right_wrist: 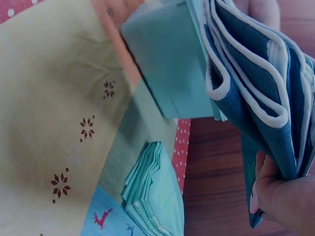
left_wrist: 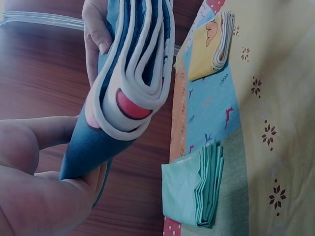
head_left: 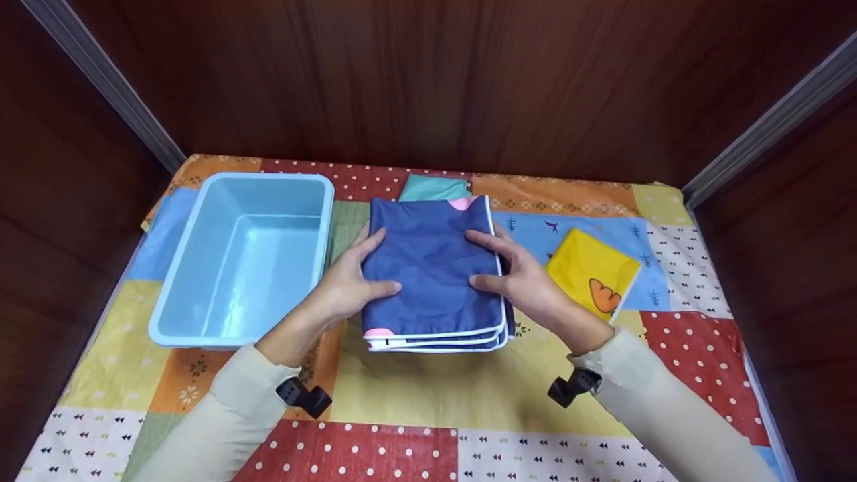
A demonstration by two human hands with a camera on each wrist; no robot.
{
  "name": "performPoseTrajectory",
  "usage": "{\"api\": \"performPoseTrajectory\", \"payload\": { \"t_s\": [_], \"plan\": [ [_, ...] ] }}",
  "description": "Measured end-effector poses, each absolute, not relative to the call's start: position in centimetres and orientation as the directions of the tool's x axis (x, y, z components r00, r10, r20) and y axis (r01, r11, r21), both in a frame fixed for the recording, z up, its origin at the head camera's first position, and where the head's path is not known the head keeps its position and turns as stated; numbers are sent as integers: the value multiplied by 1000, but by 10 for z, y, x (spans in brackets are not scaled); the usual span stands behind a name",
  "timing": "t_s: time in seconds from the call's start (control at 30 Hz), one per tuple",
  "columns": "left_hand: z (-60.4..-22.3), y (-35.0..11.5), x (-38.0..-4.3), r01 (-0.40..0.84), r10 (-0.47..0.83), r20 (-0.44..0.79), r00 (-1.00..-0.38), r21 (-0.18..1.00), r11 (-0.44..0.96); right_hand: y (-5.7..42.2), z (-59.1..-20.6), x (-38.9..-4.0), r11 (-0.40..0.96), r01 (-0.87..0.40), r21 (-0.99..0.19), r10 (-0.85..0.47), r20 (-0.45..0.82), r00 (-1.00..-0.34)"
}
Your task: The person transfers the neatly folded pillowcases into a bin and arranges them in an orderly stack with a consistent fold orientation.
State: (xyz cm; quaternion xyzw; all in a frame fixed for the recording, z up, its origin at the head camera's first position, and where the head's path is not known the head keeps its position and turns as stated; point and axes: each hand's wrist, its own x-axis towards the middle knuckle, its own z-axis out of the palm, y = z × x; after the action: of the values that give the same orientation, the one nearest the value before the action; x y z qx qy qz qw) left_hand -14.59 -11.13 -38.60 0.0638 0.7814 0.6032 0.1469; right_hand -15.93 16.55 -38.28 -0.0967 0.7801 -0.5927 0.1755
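A folded navy blue cloth [head_left: 432, 268] with white piped edges and pink patches is held up above the table between both hands. My left hand [head_left: 348, 278] grips its left side, thumb on top and other fingers partly hidden beneath. On the opposite side my right hand [head_left: 522, 274] holds it, with thumb and forefinger on the upper face. Its stacked layers and white edging [left_wrist: 142, 73] show end-on in the left wrist view. A folded teal cloth [left_wrist: 194, 187] lies on the table behind it, mostly covered by the navy cloth in the head view.
To the left stands a light blue plastic basin [head_left: 268, 268] with nothing in it. A folded yellow cloth [head_left: 582, 261] with a carrot print lies at the right. The patchwork tablecloth [head_left: 415, 395] covers the table, and dark wood panels [head_left: 428, 87] enclose the back and sides.
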Motion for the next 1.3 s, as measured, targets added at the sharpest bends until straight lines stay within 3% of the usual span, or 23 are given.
{"api": "performPoseTrajectory", "payload": {
  "t_s": [0.4,0.77,1.3],
  "plan": [
    [-387,-125,-146,-73,292,-137,-947,973,221,151,-382,-161,224,42,-974,-374,-126,-919],
    [-383,-140,-146,-81,279,-152,-948,965,251,135,-380,-163,278,10,-961,-357,-113,-927],
    [-374,-158,-144,-77,261,-142,-955,966,246,114,-375,-167,252,70,-965,-353,-159,-922]
  ]
}}
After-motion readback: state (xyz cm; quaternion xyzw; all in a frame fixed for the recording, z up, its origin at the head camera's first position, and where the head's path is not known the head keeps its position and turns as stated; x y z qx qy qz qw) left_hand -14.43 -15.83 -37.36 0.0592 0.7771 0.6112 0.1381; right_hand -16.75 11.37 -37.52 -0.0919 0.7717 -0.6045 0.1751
